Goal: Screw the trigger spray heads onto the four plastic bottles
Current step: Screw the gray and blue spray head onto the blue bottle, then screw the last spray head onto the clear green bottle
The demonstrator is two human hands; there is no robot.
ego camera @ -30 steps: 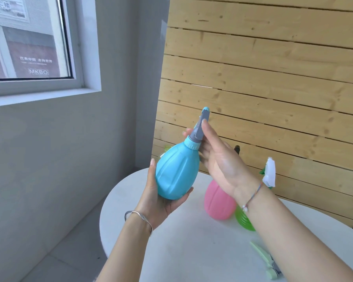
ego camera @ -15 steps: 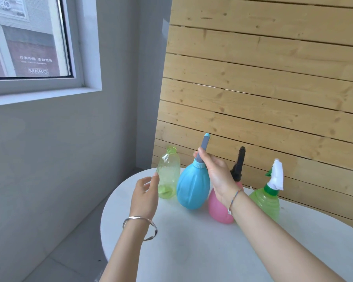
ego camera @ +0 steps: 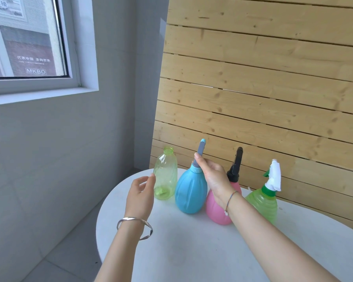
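Evidently the headless clear green bottle (ego camera: 165,176) on the desk (ego camera: 192,251) seemed light, thin-walled, best held at its waist; my left hand (ego camera: 140,192) hovered slack beside it, my right hand (ego camera: 214,178) gripping the spray head (ego camera: 201,148) on the blue bottle (ego camera: 189,194).

Both arms are bare and reach forward. The left forearm (ego camera: 118,257) comes in from the bottom edge at about 6 o'clock and rises toward 1 o'clock, with the wrist straight. The left hand (ego camera: 140,194) stands upright with its back to the camera. Its fingers (ego camera: 151,179) are relaxed, slightly spread and point up, holding nothing. The right forearm (ego camera: 273,237) comes in from 5 o'clock and slants toward 10 o'clock. The right hand (ego camera: 214,178) lies at 2 o'clock from the left hand, bent a little at the wrist. Its thumb (ego camera: 199,159) and curled fingers pinch the grey spray head (ego camera: 200,150).
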